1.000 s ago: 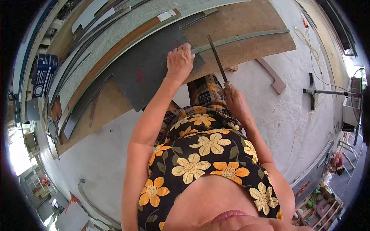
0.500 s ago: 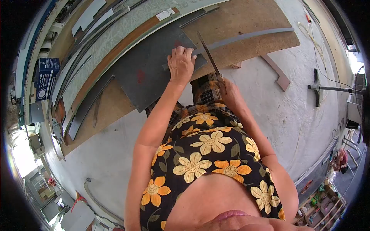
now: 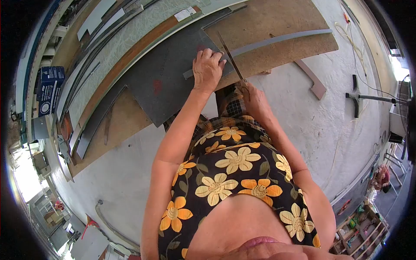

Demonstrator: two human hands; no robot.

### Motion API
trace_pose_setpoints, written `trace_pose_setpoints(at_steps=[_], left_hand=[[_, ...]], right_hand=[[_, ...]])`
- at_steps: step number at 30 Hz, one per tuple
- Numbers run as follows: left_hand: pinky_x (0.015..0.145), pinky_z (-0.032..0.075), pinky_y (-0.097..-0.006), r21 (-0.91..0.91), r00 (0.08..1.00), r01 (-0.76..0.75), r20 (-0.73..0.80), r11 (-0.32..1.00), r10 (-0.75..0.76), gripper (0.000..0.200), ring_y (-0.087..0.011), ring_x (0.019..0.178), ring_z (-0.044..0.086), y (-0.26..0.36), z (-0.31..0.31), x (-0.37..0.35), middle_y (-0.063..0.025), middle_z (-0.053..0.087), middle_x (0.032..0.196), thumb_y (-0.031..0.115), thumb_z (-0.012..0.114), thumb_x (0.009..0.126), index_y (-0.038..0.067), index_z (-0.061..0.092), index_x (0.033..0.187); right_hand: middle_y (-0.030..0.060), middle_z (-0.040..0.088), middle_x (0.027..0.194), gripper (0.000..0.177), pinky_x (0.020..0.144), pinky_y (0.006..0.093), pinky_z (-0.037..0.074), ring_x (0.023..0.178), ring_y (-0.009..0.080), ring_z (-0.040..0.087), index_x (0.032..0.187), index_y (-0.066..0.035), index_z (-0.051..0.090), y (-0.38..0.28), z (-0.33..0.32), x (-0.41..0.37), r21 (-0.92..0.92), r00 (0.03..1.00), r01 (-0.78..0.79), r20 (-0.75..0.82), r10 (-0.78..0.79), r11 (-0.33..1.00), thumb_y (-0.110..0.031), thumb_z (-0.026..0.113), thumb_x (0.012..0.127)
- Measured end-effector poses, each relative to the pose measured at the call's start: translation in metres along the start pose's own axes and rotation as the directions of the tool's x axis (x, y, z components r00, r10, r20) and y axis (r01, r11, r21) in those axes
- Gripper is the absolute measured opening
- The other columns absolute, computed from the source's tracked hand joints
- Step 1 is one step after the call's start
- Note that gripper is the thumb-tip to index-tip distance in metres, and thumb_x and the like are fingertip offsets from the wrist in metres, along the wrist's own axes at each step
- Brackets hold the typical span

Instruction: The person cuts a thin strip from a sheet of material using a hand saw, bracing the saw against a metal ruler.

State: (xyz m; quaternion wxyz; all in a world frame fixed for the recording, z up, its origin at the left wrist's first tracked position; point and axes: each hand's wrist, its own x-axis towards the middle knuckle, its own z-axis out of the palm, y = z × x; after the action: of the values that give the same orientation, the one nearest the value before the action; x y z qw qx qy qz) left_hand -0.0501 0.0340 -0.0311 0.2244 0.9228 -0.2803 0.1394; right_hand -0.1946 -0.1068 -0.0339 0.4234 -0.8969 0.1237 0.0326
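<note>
My left hand [image 3: 208, 71] presses down on a long grey strip [image 3: 281, 40], its fingers curled over it. The strip lies across a dark grey sheet [image 3: 160, 82] and reaches right over a brown board. In my right hand [image 3: 256, 100] is the handle end of a narrow saw [image 3: 232, 56]; the handle itself is mostly hidden by the fingers. The saw's blade crosses the strip just right of my left hand, pointing away from me.
The brown board [image 3: 299, 17] forms the work surface. Long strips and panels lie along the left, near a blue box [image 3: 51, 89]. An L-shaped pinkish piece [image 3: 312, 80] and a black-ended stand [image 3: 356, 96] are on the pale floor. Shelves with small items [image 3: 362, 229] stand lower right.
The saw and my right hand have shifted a little forward and left, away from my body. My left hand stays on the strip with only a slight shift.
</note>
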Motion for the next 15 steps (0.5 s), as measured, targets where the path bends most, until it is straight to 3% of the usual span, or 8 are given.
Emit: trace_pose_setpoints(at_steps=[12, 15], left_hand=[[0.079, 0.045, -0.0436, 0.007, 0.980, -0.019, -0.196, 1.000, 0.020, 0.026, -0.0251, 0.096, 0.055, 0.010, 0.001, -0.012, -0.0033, 0.059, 0.100, 0.016, 0.077, 0.075, 0.013, 0.068, 0.098], [0.080, 0.045, -0.0428, 0.015, 0.988, -0.004, -0.153, 1.000, 0.006, 0.027, -0.0251, 0.098, 0.055, 0.013, 0.001, -0.016, -0.0037, 0.060, 0.099, 0.015, 0.076, 0.076, 0.012, 0.066, 0.101]], right_hand=[[0.0323, 0.059, 0.085, 0.017, 0.070, 0.0547, 0.043, 0.087, 0.0524, 0.054, 0.100, 0.003, 0.052, -0.022, -0.016, -0.003, 0.017, 1.000, 0.005, -0.012, -0.005, 1.000, -0.012, 0.047, 0.095], [0.0323, 0.059, 0.085, 0.017, 0.070, 0.0546, 0.043, 0.086, 0.0522, 0.054, 0.100, 0.003, 0.052, -0.019, -0.014, -0.006, 0.037, 1.000, 0.021, -0.023, -0.020, 0.999, -0.012, 0.047, 0.095]])
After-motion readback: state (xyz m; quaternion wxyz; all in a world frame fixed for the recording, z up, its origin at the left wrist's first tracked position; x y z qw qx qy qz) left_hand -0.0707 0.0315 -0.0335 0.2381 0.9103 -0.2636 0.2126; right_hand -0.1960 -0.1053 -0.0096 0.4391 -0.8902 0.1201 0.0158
